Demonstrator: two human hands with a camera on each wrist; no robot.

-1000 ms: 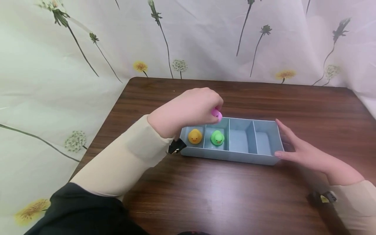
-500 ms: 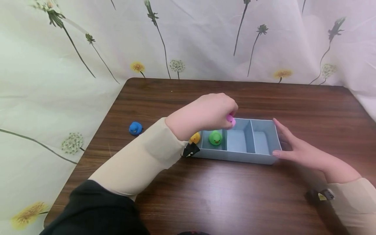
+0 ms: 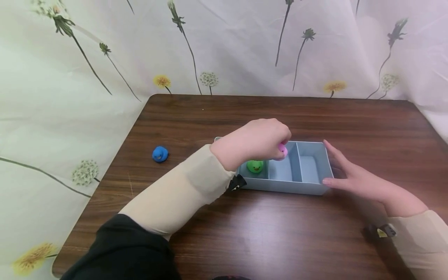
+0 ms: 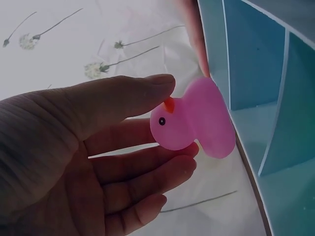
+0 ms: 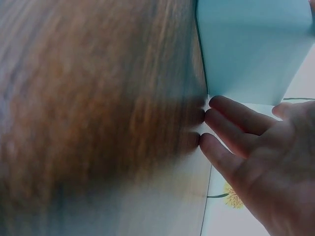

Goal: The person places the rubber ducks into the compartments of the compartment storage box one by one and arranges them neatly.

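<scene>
My left hand (image 3: 257,140) pinches a pink rubber duck (image 4: 206,118) between thumb and fingers, over the third compartment from the left of a light blue divided box (image 3: 285,186). A green duck (image 3: 255,166) sits in the second compartment; my left forearm and hand hide the first. At the box's right end, my right hand (image 3: 360,182) has its fingers spread, with thumb and forefinger at the two corners. In the right wrist view its fingertips (image 5: 216,102) reach the tabletop beside the box wall.
A blue duck (image 3: 160,154) lies on the dark wooden table (image 3: 196,116) to the left of the box. Behind the table hangs a white cloth (image 3: 245,46) printed with dandelions. A small black device (image 3: 237,182) is at the left wrist.
With the pink duck, my left hand has moved right and a little nearer, from above the second compartment to the third. The blue duck has come into view; the yellow duck is now hidden.
</scene>
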